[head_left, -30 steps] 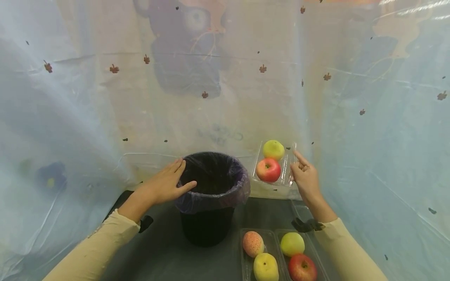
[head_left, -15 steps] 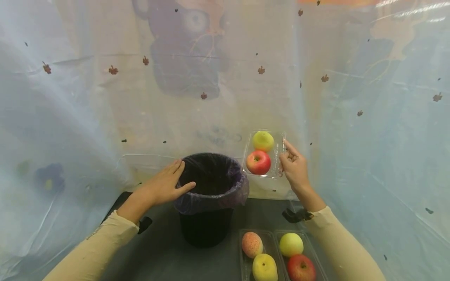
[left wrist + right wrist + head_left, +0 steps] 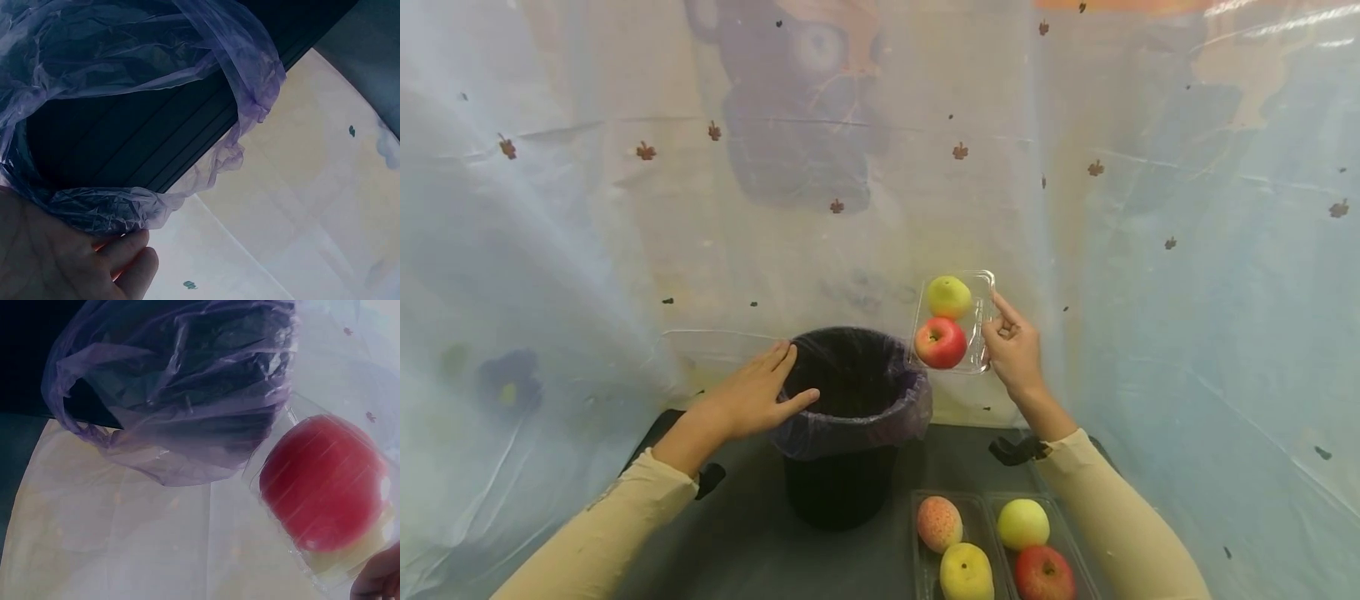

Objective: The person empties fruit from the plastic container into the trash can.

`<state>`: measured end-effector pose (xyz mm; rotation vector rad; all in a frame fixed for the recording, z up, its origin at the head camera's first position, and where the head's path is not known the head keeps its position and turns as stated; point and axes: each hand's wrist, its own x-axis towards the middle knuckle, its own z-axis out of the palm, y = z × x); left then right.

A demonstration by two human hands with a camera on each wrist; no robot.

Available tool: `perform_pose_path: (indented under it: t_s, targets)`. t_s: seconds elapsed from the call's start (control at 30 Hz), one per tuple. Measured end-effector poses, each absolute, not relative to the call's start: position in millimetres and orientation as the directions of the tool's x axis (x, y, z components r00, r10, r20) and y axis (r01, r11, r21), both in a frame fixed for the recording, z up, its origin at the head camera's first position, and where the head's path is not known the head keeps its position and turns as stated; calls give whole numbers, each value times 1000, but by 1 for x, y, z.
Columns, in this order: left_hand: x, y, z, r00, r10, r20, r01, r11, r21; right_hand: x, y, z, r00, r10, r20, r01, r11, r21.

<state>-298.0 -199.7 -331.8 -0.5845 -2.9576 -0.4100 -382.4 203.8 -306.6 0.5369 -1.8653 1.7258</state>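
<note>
My right hand [image 3: 1015,346] pinches the right edge of a clear plastic tray [image 3: 979,285], raised beside the bin's right rim and tipped. In it sit a red apple [image 3: 941,342] and, above that, a yellow-green fruit [image 3: 949,297]. The right wrist view shows the red apple [image 3: 325,481] through the plastic, close by the purple bag [image 3: 206,444]. My left hand [image 3: 748,396] rests on the left rim of a black bin [image 3: 842,492], fingers straight and thumb over the opening. A purple bag [image 3: 868,433] lines this bin and folds over its rim.
On the dark table [image 3: 722,550], front right, two more clear trays stand side by side. One holds a speckled peach-coloured fruit [image 3: 939,524] and a yellow fruit [image 3: 966,572]; the other a pale green fruit [image 3: 1023,524] and a red apple [image 3: 1045,573]. Patterned plastic sheeting [image 3: 880,242] surrounds the table.
My right hand has moved left and a little up with the tray and its two fruits, bringing them to the bin's right rim. My left hand has stayed on the rim.
</note>
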Motion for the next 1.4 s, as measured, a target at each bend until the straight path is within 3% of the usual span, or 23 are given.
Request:
perform_pose_path:
  t_s: [0.7, 1.03, 1.4]
  targets:
    - [-299, -199, -332, -922, 360, 143, 385, 891, 241, -389, 195, -305, -702, 13, 712, -701, 166, -694]
    - [-300, -199, -332, -921, 362, 144, 387, 891, 236, -354, 174, -277, -641, -67, 764, -749, 272, -604]
    - [-301, -200, -332, -920, 363, 151, 389, 892, 231, -380, 173, -283, -596, -113, 795, -762, 391, -516]
